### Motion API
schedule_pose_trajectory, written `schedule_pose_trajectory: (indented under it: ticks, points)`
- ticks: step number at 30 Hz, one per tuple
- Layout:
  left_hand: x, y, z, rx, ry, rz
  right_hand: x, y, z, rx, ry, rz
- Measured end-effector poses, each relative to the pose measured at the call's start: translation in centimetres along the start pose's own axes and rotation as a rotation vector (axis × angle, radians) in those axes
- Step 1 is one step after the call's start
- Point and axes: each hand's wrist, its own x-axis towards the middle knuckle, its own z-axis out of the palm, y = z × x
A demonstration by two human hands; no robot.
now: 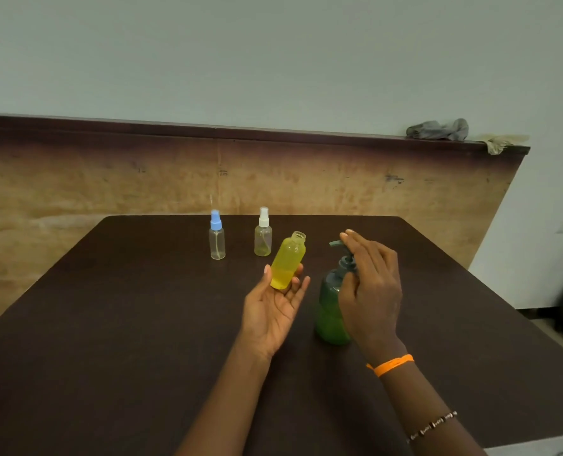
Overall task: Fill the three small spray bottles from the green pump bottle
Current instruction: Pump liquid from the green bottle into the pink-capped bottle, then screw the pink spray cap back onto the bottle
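Left hand (275, 302) cradles the uncapped, translucent yellow bottle (288, 260) on loosely curled fingers. Just right of it, right hand (369, 291) presses the glossy green pump bottle (329, 311), fingers straight on its nozzle.

The left hand (275, 307) is lying palm up, its fingers cradling a yellow bottle (288, 261). The right hand (370, 291) is arching over a green pump bottle (331, 311), forefinger resting on the pump head.
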Motion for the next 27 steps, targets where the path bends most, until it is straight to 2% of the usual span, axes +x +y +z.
schedule_pose_trajectory:
  ticks: [4,7,9,11,14,17,22,27]
  points:
    - [0.0,0.0,0.0,-0.017,-0.021,-0.012,-0.2,0.4,-1.3,0.103,0.095,0.055]
    - [-0.1,-0.1,0.1,-0.01,-0.03,-0.019,-0.6,2.4,-2.5,0.149,0.171,0.32]
    - [0.0,-0.1,0.1,-0.005,-0.034,-0.022,-1.2,4.9,-2.6,0.141,0.074,0.497]
    - [0.0,-0.2,0.1,0.007,-0.04,-0.024,-2.1,7.0,-2.3,0.1,-0.122,0.563]
    - [0.1,-0.4,0.1,0.039,-0.048,-0.024,-3.2,8.2,-2.0,0.015,-0.383,0.552]
    - [0.1,-0.5,0.1,0.057,-0.055,-0.016,-3.7,8.1,-1.8,-0.069,-0.558,0.541]
    - [0.2,-0.5,0.0,0.064,-0.054,-0.011,-4.5,7.9,-1.5,-0.108,-0.657,0.541]
    - [0.2,-0.3,0.2,0.066,-0.057,-0.009,-4.5,7.8,-1.3,-0.128,-0.592,0.528]
